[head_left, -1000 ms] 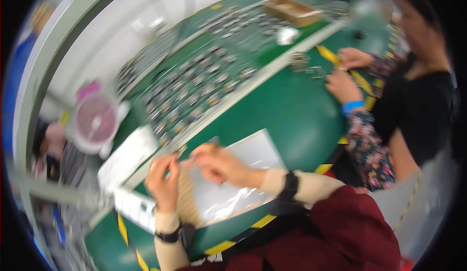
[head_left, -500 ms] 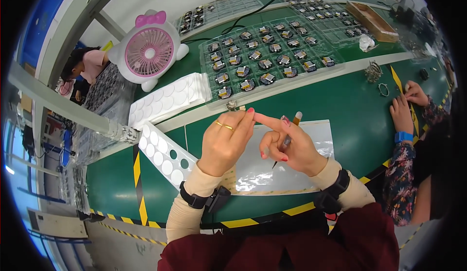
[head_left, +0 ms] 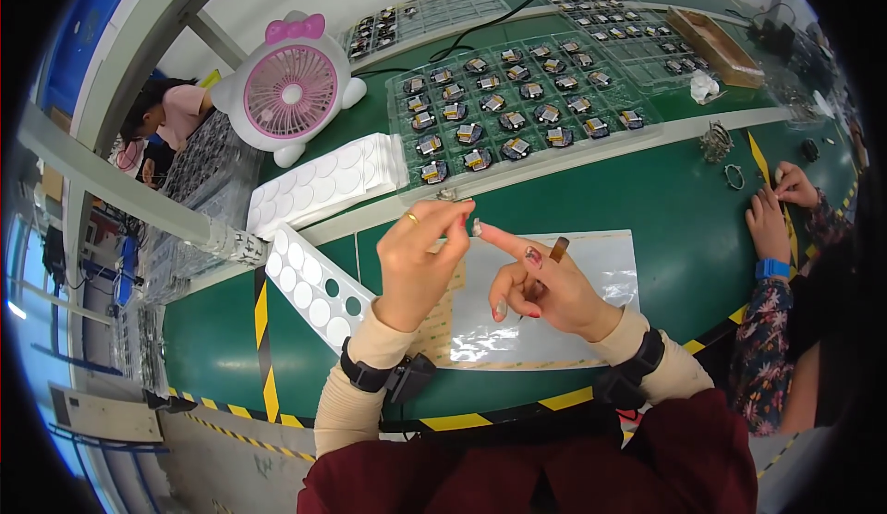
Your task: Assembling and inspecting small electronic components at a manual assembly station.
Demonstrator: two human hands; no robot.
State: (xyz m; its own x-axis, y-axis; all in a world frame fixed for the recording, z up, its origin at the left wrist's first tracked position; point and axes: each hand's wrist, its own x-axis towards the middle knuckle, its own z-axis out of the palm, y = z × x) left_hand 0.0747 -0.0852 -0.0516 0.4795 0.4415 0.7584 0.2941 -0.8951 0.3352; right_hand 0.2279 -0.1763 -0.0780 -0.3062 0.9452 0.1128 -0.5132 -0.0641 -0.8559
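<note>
- Step in hand, as judged: fine fingertip work, the hands meeting above a glossy grey sheet (head_left: 591, 274)
- Next move, as judged: calls for light, steady fingertips and the tool kept clear of them
- Left hand (head_left: 416, 260): thumb and index nearly together, tips near the right index; whether anything is pinched there, cannot tell
- Right hand (head_left: 564, 292): index stretched toward the left fingertips, other fingers curled, closed around a slim tool
- Slim tool (head_left: 559, 249): brownish end standing up beside the right thumb; remainder hidden by the hand, kind uncertain
- Pale, shiny spot (head_left: 477, 228): at the right index tip; nail or small piece, cannot tell
- Grey sheet: flat on the green bench, reflective, with a tan printed margin at left
- Label sheet (head_left: 305, 278): white rounds, two round gaps showing green, beside the left forearm
- Circuit modules (head_left: 513, 149): dark rounds in a clear compartment tray, beyond the hands
</note>
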